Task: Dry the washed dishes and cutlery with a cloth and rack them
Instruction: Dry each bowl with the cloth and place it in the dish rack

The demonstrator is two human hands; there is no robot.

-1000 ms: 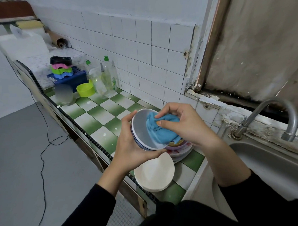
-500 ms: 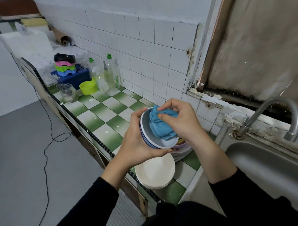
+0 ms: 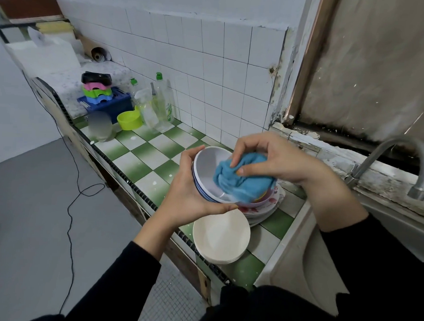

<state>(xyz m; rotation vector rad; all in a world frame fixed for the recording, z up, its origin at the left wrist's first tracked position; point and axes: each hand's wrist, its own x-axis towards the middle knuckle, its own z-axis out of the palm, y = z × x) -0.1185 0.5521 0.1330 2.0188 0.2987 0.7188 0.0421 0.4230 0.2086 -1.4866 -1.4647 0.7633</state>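
The white bowl [image 3: 207, 169] with blue lines round its outside sits in the left grip [image 3: 185, 195], held up off the counter [image 3: 146, 163] and tipped on its side so that its mouth faces the right grip [image 3: 278, 162]. The left grip is curled close round the bowl's back: the thumb hooks the lower rim nearest the person and the fingertips reach over the far upper rim, so the bowl lies cupped against the palm. The right grip is half closed on a bunched blue cloth [image 3: 241, 178], thumb and forefinger pinching the wad from above while the other fingers curve behind it. The cloth is pressed into the side of the bowl's hollow towards that grip and bulges out over the rim there; the side of the hollow towards the left grip shows bare. Directly below both grips, a stack of flowered plates [image 3: 264, 210] with a pinkish bowl [image 3: 260, 203] on top rests on the counter, and a stack of plain white plates [image 3: 221, 240] lies just below the left grip's wrist, close to the counter's edge. Well beyond the left grip, at the counter's far end, stands a blue rack [image 3: 112, 104] with coloured plastic pieces on it, a lime-green bowl [image 3: 129, 120] and clear bottles [image 3: 160, 105] beside it. On the outer side of the right grip are the sink [image 3: 299, 259] and a curved metal tap [image 3: 417, 167].
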